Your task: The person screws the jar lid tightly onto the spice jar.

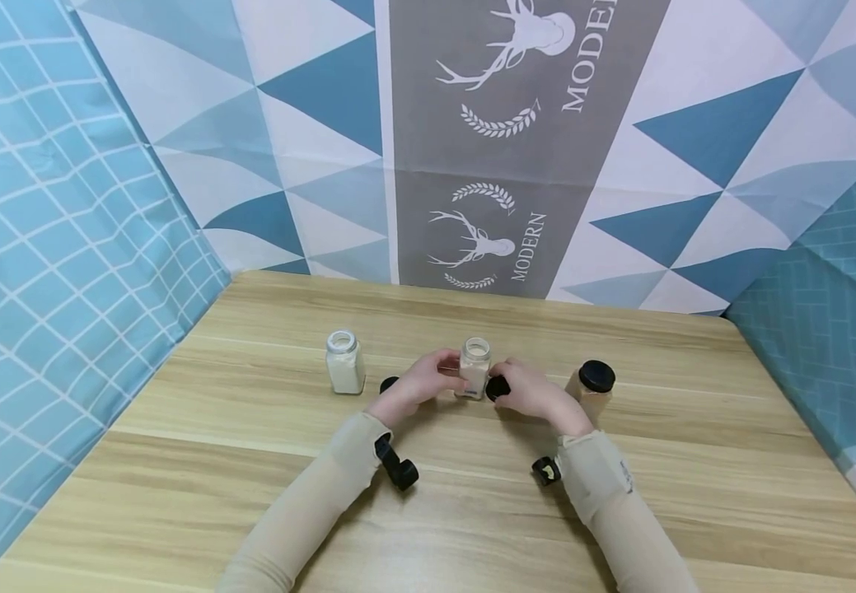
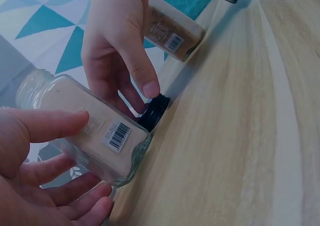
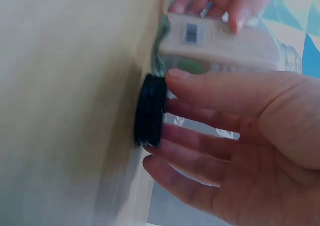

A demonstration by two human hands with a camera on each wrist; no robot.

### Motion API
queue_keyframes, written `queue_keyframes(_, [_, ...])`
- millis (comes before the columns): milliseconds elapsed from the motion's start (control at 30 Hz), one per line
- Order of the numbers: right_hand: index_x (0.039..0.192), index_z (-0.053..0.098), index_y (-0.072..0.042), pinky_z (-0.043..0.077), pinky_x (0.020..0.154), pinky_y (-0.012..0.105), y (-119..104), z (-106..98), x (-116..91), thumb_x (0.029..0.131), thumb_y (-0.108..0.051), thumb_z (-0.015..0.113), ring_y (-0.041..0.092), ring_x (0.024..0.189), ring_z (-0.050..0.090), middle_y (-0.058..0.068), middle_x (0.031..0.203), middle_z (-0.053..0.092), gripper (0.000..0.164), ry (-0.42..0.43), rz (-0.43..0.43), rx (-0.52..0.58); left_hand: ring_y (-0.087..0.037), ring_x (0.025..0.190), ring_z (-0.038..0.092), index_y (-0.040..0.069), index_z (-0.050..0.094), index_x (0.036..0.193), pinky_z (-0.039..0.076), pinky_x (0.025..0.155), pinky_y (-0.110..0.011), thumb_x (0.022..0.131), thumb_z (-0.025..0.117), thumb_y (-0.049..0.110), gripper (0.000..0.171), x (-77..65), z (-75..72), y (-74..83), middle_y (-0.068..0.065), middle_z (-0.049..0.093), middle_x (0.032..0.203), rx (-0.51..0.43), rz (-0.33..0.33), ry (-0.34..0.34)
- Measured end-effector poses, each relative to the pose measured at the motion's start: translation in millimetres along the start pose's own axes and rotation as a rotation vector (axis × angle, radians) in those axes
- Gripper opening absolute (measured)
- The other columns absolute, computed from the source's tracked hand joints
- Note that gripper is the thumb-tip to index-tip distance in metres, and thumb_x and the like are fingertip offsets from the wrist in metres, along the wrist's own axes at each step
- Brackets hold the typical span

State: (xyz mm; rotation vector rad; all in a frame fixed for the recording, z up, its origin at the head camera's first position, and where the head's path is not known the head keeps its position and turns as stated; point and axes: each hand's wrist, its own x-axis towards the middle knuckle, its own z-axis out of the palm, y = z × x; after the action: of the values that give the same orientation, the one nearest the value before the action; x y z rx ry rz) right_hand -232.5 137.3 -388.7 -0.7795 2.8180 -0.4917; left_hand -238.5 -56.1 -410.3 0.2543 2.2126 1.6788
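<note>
**benchwatcher:** Jars first, biggest stuff down. Three spice jars stand in a row on the bench (image 1: 250, 494). The middle jar (image 1: 475, 366) is the one being worked on: open-topped, pale powder inside, standing near the centre of the bench. The left jar (image 1: 344, 362) is also uncapped and stands apart, untouched. The right jar (image 1: 592, 385), with brownish contents, already has its black cap on.

**spicerack_99:** So one of three looks capped?

**benchwatcher:** That's my read. One done, one in hand, one waiting. The left hand (image 1: 414, 387) has its fingers (image 2: 60, 123) curled round the middle jar, thumb on one face and the rest underneath, steadying it. The right hand (image 1: 533, 395) pinches a black cap (image 1: 498, 387) at its fingertips, low beside the jar's base, touching or just off the bench.

**spicerack_99:** Not on the mouth yet, then.

**benchwatcher:** Nope. Another small black cap (image 1: 389, 384) lies on the bench just beside the left hand, probably for the left jar.
</note>
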Motion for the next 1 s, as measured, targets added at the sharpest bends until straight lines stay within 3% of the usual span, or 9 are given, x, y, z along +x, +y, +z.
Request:
queue_keyframes(433, [0.116,0.054,0.004,0.044,0.089,0.045,2.7,0.2,3.0,0.073,-0.006,0.073,0.034,0.104,0.055,0.020,0.113,0.058,0.049,0.024,0.037,0.027,-0.027,0.113,0.051,0.002,0.046,0.126,0.042,0.096,-0.038,0.077,0.067,0.006,0.054,-0.5,-1.4,-0.6,-0.014,0.055,0.121,-0.015,-0.003,-0.010])
queue_keyframes(767, [0.117,0.054,0.002,0.043,0.090,0.046,8.7,-0.4,2.0,0.084,-0.008,0.061,0.032,0.106,0.054,0.018,0.113,0.059,0.035,0.049,0.013,0.059,-0.027,0.114,0.050,0.004,0.047,0.127,0.037,0.100,-0.041,0.077,0.068,0.007,0.055,1.2,-3.0,-2.0,-0.013,0.055,0.122,-0.010,-0.009,-0.018])
queue_keyframes(1000, [0.123,0.051,0.001,0.040,0.095,0.049,9.1,-1.8,-0.8,0.089,-0.013,0.055,0.036,0.113,0.051,0.020,0.121,0.055,0.037,0.081,0.009,0.064,-0.028,0.117,0.049,0.004,0.047,0.129,0.037,0.101,-0.041,0.078,0.068,0.008,0.055,-1.7,-5.0,-5.7,-0.014,0.054,0.125,-0.025,0.014,-0.029])
